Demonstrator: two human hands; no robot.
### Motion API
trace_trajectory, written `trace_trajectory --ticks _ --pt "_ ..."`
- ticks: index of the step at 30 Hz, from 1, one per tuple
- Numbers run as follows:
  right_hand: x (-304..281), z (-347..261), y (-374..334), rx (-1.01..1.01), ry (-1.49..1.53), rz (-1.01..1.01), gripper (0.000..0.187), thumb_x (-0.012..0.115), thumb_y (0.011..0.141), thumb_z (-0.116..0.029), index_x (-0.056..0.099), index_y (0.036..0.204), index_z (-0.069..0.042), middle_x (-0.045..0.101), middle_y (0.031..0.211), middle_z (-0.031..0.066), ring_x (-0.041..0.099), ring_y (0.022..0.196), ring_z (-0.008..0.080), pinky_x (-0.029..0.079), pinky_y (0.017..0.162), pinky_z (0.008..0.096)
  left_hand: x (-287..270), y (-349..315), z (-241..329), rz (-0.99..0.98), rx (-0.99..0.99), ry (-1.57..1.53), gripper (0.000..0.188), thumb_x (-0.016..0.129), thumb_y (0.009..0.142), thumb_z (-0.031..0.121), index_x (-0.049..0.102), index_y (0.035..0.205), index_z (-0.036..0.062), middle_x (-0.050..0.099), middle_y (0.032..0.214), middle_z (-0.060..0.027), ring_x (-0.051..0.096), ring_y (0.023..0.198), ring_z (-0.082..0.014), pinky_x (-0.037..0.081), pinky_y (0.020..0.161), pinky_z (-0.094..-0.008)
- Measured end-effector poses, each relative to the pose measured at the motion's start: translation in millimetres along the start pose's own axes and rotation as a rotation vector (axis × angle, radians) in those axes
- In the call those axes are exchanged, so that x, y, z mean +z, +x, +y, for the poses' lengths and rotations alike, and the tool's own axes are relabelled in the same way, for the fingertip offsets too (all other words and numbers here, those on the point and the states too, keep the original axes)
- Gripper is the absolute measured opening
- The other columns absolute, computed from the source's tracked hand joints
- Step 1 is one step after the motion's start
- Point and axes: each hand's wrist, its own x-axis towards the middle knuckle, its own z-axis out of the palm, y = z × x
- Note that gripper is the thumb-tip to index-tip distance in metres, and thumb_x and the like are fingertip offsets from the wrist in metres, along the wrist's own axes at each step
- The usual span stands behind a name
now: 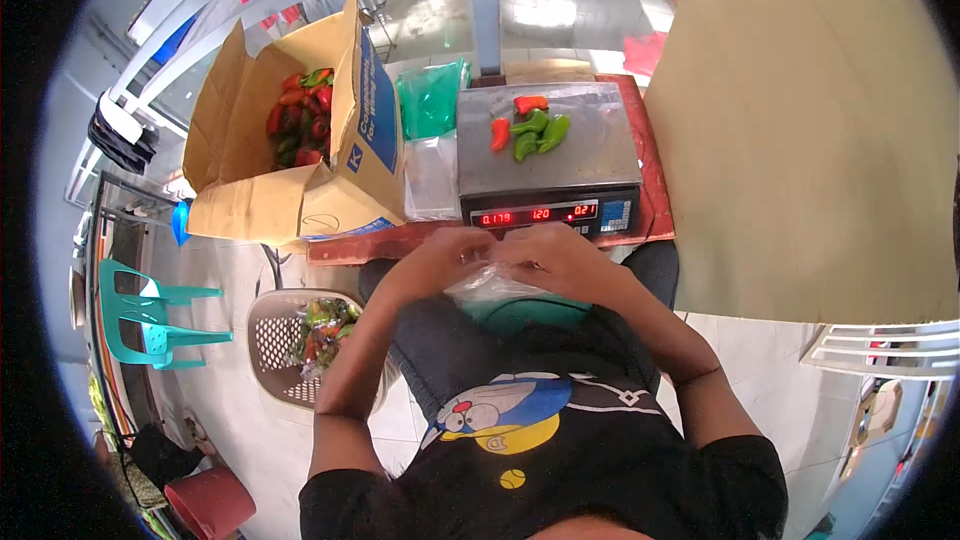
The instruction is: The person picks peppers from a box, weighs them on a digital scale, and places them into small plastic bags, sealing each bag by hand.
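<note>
My left hand (452, 258) and my right hand (562, 258) meet in front of the table edge, above my lap. Both have their fingers closed on the top of a clear plastic bag (488, 285), which hangs below them. Just beyond my hands stands a digital scale (480, 165) with a lit red display. On its metal plate lie two red-orange peppers (530, 103) and several green peppers (553, 133), loose in a small group. My fingertips are partly hidden by the hands themselves.
An open cardboard box (225, 135) of mixed peppers (300, 120) stands left of the scale, beside green plastic bags (432, 100). A beige basket (270, 340) with bagged peppers (325, 330) is on the floor at my left, near a teal chair (140, 312). A large tan board (800, 140) rises at right.
</note>
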Motion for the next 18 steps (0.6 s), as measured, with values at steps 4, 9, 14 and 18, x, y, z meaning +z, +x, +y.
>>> trace_trajectory --ticks 4,9,14,18 --pt "-4.8 9.7 6.3 0.028 0.007 -0.062 0.025 0.065 0.082 -0.013 0.068 0.106 -0.008 0.064 0.114 0.0126 0.058 0.109 0.033 0.045 0.094 0.042 7.5 -1.1 -19.3 0.153 0.067 -0.026 0.02 0.065 0.085 0.013 0.064 0.099 -0.0012 0.064 0.083 -0.0145 0.063 0.079 -0.0256 0.048 0.073 -0.0348" --pt "-33.5 87.2 31.7 0.04 -0.376 0.325 0.047 0.071 0.077 -0.017 0.062 0.122 -0.017 0.053 0.129 0.0107 0.047 0.122 0.0324 0.036 0.104 0.0463 -8.0 -9.6 -20.0 0.522 -0.16 -0.021 0.018 0.065 0.087 0.013 0.061 0.095 -0.0028 0.06 0.078 -0.009 0.056 0.074 -0.0148 0.047 0.069 -0.0304" --pt "-36.7 156.6 49.7 0.092 -0.735 0.215 0.058 0.075 0.072 -0.034 0.057 0.125 -0.017 0.049 0.13 0.0126 0.044 0.122 0.033 0.034 0.101 0.0512 -3.1 -21.6 -40.1 0.593 -0.165 0.113 0.02 0.065 0.087 0.014 0.063 0.098 -0.0025 0.062 0.082 -0.0113 0.057 0.074 -0.017 0.046 0.068 -0.0308" --pt "-29.6 177.3 53.9 0.176 -0.772 0.172 0.065 0.08 0.067 -0.035 0.056 0.125 -0.02 0.047 0.13 0.0108 0.043 0.121 0.0328 0.037 0.098 0.0478 3.2 -17.9 -35.7 0.574 -0.172 -0.01 0.019 0.064 0.086 0.014 0.062 0.095 -0.0028 0.061 0.081 -0.0142 0.058 0.073 -0.0205 0.045 0.068 -0.0328"
